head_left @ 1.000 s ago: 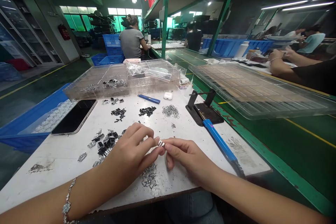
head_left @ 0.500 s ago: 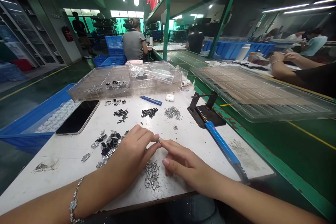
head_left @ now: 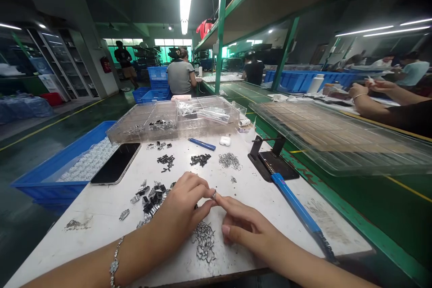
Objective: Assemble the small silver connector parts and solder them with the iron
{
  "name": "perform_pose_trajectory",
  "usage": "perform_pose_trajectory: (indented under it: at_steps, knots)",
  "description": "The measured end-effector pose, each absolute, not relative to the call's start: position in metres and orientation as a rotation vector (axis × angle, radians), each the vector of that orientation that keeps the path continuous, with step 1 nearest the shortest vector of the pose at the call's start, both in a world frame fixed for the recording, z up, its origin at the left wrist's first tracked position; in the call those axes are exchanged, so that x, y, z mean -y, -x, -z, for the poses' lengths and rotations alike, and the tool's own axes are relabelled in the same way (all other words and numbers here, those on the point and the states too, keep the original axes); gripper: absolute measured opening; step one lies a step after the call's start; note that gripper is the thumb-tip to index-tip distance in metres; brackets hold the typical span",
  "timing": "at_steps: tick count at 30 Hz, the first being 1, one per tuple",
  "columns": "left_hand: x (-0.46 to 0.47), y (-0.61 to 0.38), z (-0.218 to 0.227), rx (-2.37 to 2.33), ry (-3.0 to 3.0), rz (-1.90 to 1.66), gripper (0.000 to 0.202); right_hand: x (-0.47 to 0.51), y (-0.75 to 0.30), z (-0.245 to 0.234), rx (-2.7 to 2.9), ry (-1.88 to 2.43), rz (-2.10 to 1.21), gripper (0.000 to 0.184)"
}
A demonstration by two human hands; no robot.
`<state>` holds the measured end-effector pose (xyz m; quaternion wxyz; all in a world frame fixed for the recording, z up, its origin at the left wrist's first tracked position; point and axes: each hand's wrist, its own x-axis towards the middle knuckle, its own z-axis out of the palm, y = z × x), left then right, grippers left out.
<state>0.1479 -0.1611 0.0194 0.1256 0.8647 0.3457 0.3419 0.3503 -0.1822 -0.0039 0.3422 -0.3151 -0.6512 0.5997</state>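
My left hand pinches a tiny shiny metal piece between thumb and index finger; its exact kind is too small to tell. Against that piece rests the index fingertip of my right hand, whose thumb stands apart below with nothing held. Under the hands lies a heap of bent silver wire clips. Beside my left hand is a pile of small black and silver metal housings, partly hidden by the hand. Small black parts and thin fine wire bits form heaps farther back.
A blue-handled soldering iron leans on its black stand at right. A phone, a blue pen-shaped tool and a white earbud case lie on the table. Clear divided trays stand behind; a blue bin sits left.
The whole view has shifted, so the table and hands appear lower and farther right. Both hands keep nearly the same pose around the tiny metal piece.
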Motion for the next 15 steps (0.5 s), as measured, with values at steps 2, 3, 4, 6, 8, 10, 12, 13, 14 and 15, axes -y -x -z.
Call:
perform_pose_trajectory:
  at_steps: [2,3,4,6,8,10,12,13,14,15]
  knots:
    - [0.162,-0.148,-0.020,-1.050,-2.532,-1.008,0.004,0.184,-0.350,0.002,1.665,0.815,-1.584,0.046]
    - [0.163,-0.148,-0.020,-1.058,-2.523,-1.020,0.004,0.185,-0.350,0.001,1.655,0.810,-1.585,0.047]
    - [0.163,-0.149,-0.021,-1.047,-2.504,-1.027,0.005,0.187,-0.349,0.000,1.650,0.801,-1.576,0.047]
    - [0.164,-0.150,-0.021,-0.986,-2.456,-1.018,0.009,0.189,-0.348,-0.002,1.661,0.776,-1.541,0.048]
    - [0.165,-0.150,-0.022,-0.944,-2.426,-1.006,0.012,0.191,-0.348,-0.004,1.697,0.780,-1.489,0.050]
    - [0.165,-0.150,-0.023,-0.951,-2.425,-1.024,0.013,0.193,-0.347,-0.006,1.761,0.806,-1.417,0.053]
    - [0.165,-0.149,-0.022,-0.959,-2.451,-1.061,0.014,0.195,-0.347,-0.007,1.836,0.839,-1.340,0.056]
    - [0.165,-0.149,-0.022,-0.947,-2.476,-1.081,0.014,0.195,-0.346,-0.008,1.872,0.855,-1.305,0.057]
    - [0.164,-0.149,-0.021,-0.918,-2.513,-1.106,0.014,0.195,-0.346,-0.009,1.905,0.868,-1.276,0.058]
    - [0.164,-0.149,-0.020,-0.877,-2.558,-1.130,0.014,0.196,-0.346,-0.010,1.933,0.883,-1.250,0.058]
